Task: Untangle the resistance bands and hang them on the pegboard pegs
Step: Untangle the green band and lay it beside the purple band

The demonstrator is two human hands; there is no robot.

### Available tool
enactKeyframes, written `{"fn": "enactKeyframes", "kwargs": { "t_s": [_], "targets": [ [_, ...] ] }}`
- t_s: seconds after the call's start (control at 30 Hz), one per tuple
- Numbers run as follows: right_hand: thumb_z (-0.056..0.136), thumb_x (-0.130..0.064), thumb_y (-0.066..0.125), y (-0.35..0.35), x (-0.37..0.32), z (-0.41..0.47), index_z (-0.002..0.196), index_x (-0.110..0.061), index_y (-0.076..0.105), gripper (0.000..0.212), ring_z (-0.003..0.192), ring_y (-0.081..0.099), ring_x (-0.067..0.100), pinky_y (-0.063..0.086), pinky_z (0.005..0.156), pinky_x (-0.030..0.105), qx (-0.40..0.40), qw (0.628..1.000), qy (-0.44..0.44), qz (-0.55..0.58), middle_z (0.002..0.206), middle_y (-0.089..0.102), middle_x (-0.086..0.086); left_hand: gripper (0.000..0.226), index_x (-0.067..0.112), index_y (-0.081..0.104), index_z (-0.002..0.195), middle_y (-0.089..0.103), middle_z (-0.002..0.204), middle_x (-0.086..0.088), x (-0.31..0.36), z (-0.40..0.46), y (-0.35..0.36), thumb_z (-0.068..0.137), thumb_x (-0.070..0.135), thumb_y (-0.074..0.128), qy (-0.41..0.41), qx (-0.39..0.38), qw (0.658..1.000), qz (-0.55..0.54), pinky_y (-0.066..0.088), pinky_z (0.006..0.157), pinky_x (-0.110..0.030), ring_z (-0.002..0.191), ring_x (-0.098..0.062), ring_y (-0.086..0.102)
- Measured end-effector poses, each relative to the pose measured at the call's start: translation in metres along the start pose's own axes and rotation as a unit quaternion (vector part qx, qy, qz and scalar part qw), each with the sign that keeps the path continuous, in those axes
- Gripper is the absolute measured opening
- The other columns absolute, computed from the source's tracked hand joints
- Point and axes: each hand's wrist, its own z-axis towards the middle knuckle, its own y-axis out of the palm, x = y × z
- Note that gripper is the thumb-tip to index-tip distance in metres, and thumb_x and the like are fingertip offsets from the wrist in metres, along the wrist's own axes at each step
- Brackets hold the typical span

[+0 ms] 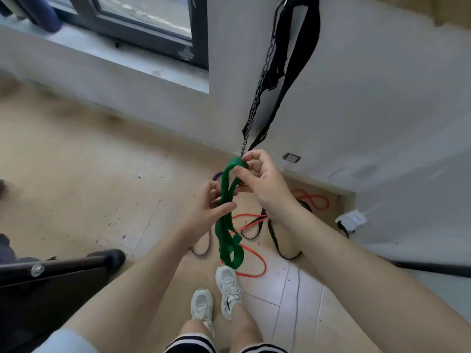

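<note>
A wide green resistance band (pixel 227 220) hangs twisted in loops between my hands, above the floor. My right hand (pixel 260 179) pinches its top fold. Lower down, my left hand (pixel 207 207) grips the strands at the middle. On the floor beneath lie an orange band (pixel 257 263), a black band (pixel 276 244) and a purple band (pixel 204 250), crossing one another. No pegboard is in view.
A black strap and a metal chain (pixel 265 72) hang on the white wall ahead. A wall socket (pixel 291 157) and a white power strip (pixel 351 220) sit at the right. Black equipment (pixel 63 266) stands at my left. My white shoes (pixel 226 289) are below.
</note>
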Motion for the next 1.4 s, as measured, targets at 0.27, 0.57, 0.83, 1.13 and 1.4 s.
{"fn": "enactKeyframes", "kwargs": {
  "t_s": [0.27,0.57,0.83,1.13,1.4],
  "targets": [
    [0.092,-0.014,0.054,-0.004,0.073,0.063,0.098,-0.016,0.048,0.009,0.074,0.064,0.008,0.055,0.063,0.023,0.102,0.977,0.067,0.175,0.087,0.064,0.002,0.037,0.021,0.036,0.086,0.061,0.086,-0.007,-0.089,0.048,-0.006,0.08,-0.002,0.066,-0.035,0.05,0.998,-0.005,0.053,0.067,-0.027,0.073,-0.014,0.063],
    [0.09,-0.015,0.059,-0.006,0.206,0.141,0.093,-0.022,0.052,0.01,0.077,0.058,0.01,0.051,0.059,0.019,0.13,0.986,0.081,0.069,0.092,0.063,0.001,0.038,0.039,0.037,0.089,0.063,0.102,-0.008,-0.212,0.12,-0.007,0.079,0.023,0.07,-0.061,0.09,0.992,0.061,0.058,0.071,-0.046,0.08,-0.025,0.068],
    [0.097,-0.015,0.045,-0.045,0.419,0.172,0.124,-0.012,0.048,0.027,0.088,0.06,0.015,0.052,0.085,0.032,0.105,0.981,0.162,-0.013,0.114,0.053,0.0,0.032,0.019,0.039,0.105,0.06,0.096,-0.002,-0.353,0.177,-0.002,0.085,0.02,0.064,-0.147,0.176,0.973,0.027,0.05,0.064,-0.027,0.072,-0.014,0.058],
    [0.089,-0.021,0.054,-0.105,0.652,0.226,0.148,-0.019,0.018,0.069,0.145,0.006,0.028,0.009,0.12,0.042,-0.165,0.813,0.072,-0.554,0.158,0.009,0.006,0.024,0.02,0.044,0.111,0.064,0.092,0.002,-0.473,0.272,0.019,0.09,0.02,0.057,-0.147,0.165,0.975,-0.006,0.051,0.055,-0.017,0.058,-0.003,0.065],
    [0.079,-0.025,0.068,-0.135,0.704,0.29,0.146,-0.022,-0.016,0.108,0.145,-0.003,0.035,-0.005,0.116,0.048,-0.196,0.669,0.001,-0.717,0.157,-0.006,0.017,0.019,0.018,0.048,0.11,0.058,0.079,0.003,-0.505,0.326,0.025,0.092,0.019,0.052,-0.146,0.159,0.976,-0.01,0.048,0.056,-0.02,0.05,-0.001,0.058]
  ]
}}
